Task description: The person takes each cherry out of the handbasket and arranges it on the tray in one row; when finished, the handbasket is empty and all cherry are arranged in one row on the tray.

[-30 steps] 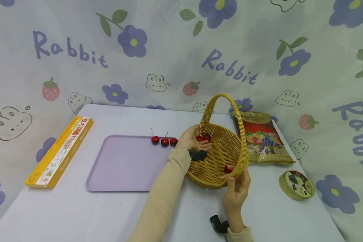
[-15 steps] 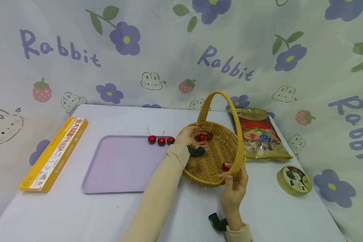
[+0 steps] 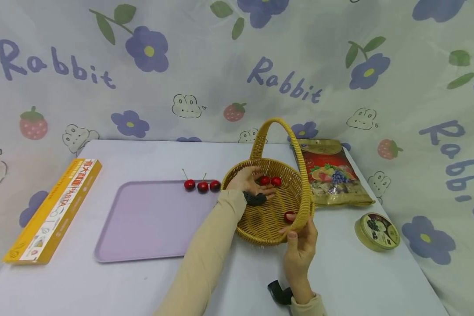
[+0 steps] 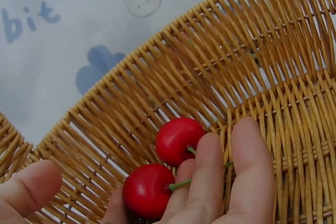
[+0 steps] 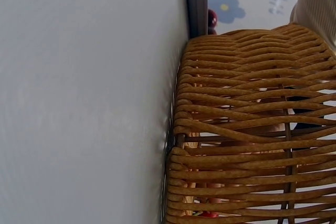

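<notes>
In the head view a wicker basket (image 3: 256, 235) with a tall arched handle stands right of the middle. My left hand (image 3: 249, 182) reaches over its left rim, fingers extended inside. Two red cherries (image 4: 148, 191) with green stems lie right at those fingers in the left wrist view, the thumb apart from them. My right hand (image 3: 300, 252) grips the basket's near right side at the handle's foot, thumb outside and fingertips inside the rim. Another cherry (image 3: 289, 216) sits by its fingertips. The right wrist view shows mostly the woven outer wall (image 5: 236, 82), which hides that hand.
A lilac tray (image 3: 150, 224) lies left of the basket, with three cherries (image 3: 202, 187) along its far edge. Far left is a yellow pasta box (image 3: 55, 210). Behind and right are a fruit-printed bag (image 3: 332, 175) and a round tin (image 3: 377, 231). A patterned curtain backs the table.
The head view has turned right, so everything shifts left in it. Within the basket, the two cherries by my left hand have moved slightly right and show more fully. My right hand keeps its grip.
</notes>
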Demonstrator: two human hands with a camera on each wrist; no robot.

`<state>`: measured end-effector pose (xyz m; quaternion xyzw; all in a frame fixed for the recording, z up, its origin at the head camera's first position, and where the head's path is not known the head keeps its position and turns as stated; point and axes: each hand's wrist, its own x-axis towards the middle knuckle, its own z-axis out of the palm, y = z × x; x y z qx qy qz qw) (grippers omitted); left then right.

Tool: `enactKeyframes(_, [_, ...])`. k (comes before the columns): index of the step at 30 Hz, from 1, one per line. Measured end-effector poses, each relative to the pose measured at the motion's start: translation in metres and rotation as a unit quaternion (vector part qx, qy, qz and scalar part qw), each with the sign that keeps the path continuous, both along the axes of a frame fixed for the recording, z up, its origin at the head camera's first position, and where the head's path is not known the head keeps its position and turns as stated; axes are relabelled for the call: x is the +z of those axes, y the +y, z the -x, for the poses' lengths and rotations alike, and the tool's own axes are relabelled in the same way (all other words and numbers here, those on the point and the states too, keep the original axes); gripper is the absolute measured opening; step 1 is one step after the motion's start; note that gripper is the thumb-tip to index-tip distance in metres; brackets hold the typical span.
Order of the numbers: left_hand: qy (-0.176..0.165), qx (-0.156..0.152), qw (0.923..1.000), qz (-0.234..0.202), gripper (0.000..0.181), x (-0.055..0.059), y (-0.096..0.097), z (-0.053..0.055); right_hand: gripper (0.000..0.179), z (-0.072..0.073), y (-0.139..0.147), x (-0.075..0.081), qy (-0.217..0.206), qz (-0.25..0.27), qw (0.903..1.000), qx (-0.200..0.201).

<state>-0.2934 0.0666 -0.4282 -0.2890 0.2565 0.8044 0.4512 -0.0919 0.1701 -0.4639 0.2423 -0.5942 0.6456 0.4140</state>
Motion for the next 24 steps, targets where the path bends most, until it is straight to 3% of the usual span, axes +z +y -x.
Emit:
enactKeyframes(6, [0.057,-0.015,0.9978,0.030,0.027,0.000,-0.001,0.001,0.048,0.000,-0.001,-0.001,0.006,0.000,0.9999,-0.009])
enactKeyframes(9, [0.079,-0.036,0.9952,0.046,0.028,0.001,-0.001,0.003,0.048,0.001,-0.002,-0.001,0.003,0.000,0.9999,-0.012])
enactKeyframes(13, [0.074,-0.057,0.9947,0.042,0.040,0.005,-0.002,0.002,0.047,0.001,-0.002,0.001,0.004,0.001,0.9999,-0.011])
enactKeyframes(17, [0.059,-0.062,0.9958,0.032,0.040,0.007,-0.002,-0.001,0.047,0.001,-0.002,0.001,0.000,0.002,0.9999,-0.013])
enactKeyframes(22, [0.076,-0.065,0.9947,0.025,0.040,0.009,-0.003,-0.004,0.047,-0.001,-0.002,0.001,-0.003,0.003,0.9999,-0.015])
enactKeyframes(24, [0.094,-0.054,0.9940,0.015,0.029,0.010,-0.005,-0.005,0.047,-0.002,-0.003,0.002,-0.003,0.004,0.9999,-0.015])
